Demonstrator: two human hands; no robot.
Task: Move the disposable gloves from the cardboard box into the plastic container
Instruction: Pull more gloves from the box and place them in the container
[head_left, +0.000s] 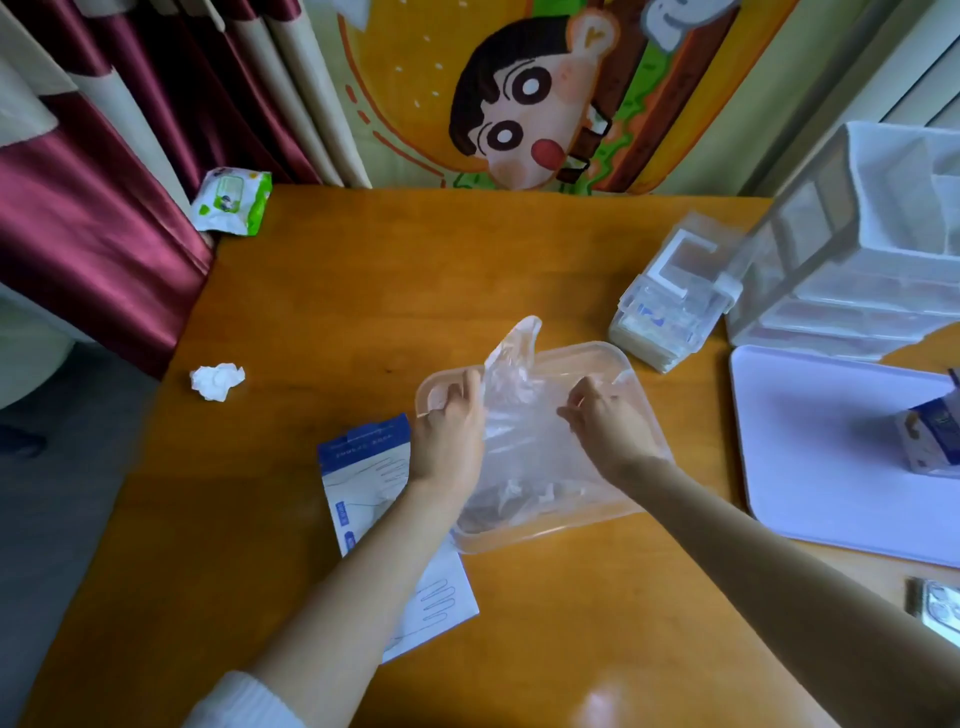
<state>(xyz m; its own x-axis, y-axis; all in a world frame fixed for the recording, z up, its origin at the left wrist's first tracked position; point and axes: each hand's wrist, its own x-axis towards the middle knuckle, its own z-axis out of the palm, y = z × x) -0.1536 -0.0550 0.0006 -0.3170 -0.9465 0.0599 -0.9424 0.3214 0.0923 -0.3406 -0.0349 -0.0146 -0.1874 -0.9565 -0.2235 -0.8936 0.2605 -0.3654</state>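
Observation:
A clear plastic container (631, 364) lies on the wooden table, near the middle. A bundle of thin transparent disposable gloves (519, 426) fills it, and one end sticks up over the far rim. My left hand (449, 431) pinches the left edge of the gloves at the container's left side. On the right, my right hand (605, 423) pinches the gloves too. The flat blue-and-white cardboard glove box (363, 467) lies just left of the container, partly under my left forearm.
A crumpled tissue (217, 381) lies to the left and a wet-wipes pack (232, 201) at the far left corner. At the right stand a small clear dispenser box (672, 306), a clear drawer unit (857, 249), a white lid (831, 457) and a small carton (930, 436).

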